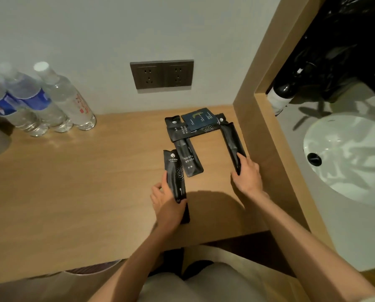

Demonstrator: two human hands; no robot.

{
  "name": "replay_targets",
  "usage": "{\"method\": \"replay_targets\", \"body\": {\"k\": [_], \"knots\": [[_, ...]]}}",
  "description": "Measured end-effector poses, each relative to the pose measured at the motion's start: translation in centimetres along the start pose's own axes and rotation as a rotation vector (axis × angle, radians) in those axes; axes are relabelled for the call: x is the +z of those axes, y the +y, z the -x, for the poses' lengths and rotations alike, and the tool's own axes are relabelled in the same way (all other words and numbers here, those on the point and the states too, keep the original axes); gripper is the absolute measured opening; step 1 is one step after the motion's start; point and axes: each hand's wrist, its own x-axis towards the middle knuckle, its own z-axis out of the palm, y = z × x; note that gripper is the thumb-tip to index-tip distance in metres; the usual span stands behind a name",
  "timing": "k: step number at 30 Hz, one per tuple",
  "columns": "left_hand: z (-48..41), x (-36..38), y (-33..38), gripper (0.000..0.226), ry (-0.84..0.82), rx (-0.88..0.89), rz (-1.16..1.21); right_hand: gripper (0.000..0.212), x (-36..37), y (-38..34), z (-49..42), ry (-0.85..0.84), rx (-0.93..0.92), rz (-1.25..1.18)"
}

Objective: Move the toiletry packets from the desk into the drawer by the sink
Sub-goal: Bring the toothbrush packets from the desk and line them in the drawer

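Observation:
Several black toiletry packets lie on the wooden desk [73,192] near its right end. My left hand [167,205] grips the near end of one long black toothbrush packet [174,173]. My right hand [247,173] holds the near end of another long black packet [232,142] beside the wooden partition. Between them lies a packet printed TOOTH BRUSH [188,159], with another black packet [182,131] across its far end. A dark blue flat packet [199,119] rests on top at the back. No drawer is in view.
Three water bottles [40,101] stand at the back left of the desk. A double wall socket [161,74] sits above the packets. A wooden partition [258,118] separates the desk from a white sink [347,153] on the right, where a dark bottle [282,94] stands.

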Motion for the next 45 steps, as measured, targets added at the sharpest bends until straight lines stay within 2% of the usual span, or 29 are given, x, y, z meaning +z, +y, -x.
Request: {"method": "replay_targets", "body": {"k": [6,10,12,17,19,21,24,27,30,33,36,41,45], "knots": [[-0.8,-2.5,-0.8,0.098,-0.068,-0.071,0.210,0.066,0.3,-1.0,0.3,0.053,-0.010,0.202],[-1.1,-3.7,-1.1,0.095,-0.116,-0.126,0.239,0.064,-0.1,-1.2,0.7,0.111,-0.018,0.229],[-1.2,-4.4,-1.3,0.096,-0.129,-0.132,0.238,0.057,-0.2,-0.9,0.9,0.157,-0.014,0.201],[-1.4,-6.7,-1.4,0.094,-0.166,-0.019,0.305,0.048,-1.1,-0.8,1.7,0.223,0.022,0.084],[-1.4,-7.7,-1.1,0.085,-0.151,0.022,0.348,0.043,-1.6,-0.9,2.1,0.239,0.032,0.011],[-1.5,-8.5,-0.6,0.062,-0.139,0.065,0.379,0.037,-2.1,-1.1,2.6,0.237,0.064,-0.121],[-1.4,-9.4,0.6,0.029,-0.159,0.132,0.407,0.031,-3.2,-2.0,3.8,0.189,0.119,-0.482],[-1.2,-9.7,2.3,0.022,-0.156,0.183,0.420,0.018,-4.5,-3.6,5.9,0.079,0.094,-0.824],[-0.9,-9.5,3.9,0.020,-0.208,0.178,0.490,0.017,-5.4,-5.5,8.4,-0.100,0.036,-1.016],[-0.4,-9.1,5.0,0.018,-0.174,0.224,0.493,0.024,-5.0,-7.4,10.3,-0.214,-0.034,-1.033],[0.1,-8.7,5.9,0.015,-0.094,0.227,0.535,0.020,-3.9,-9.0,11.6,-0.276,-0.098,-1.031],[0.2,-8.4,5.8,0.006,-0.010,0.140,0.569,0.019,-2.2,-10.4,12.4,-0.293,-0.154,-0.990],[0.0,-9.2,5.2,0.009,0.024,0.096,0.554,0.028,-1.8,-10.6,12.2,-0.323,-0.218,-0.854]]}}
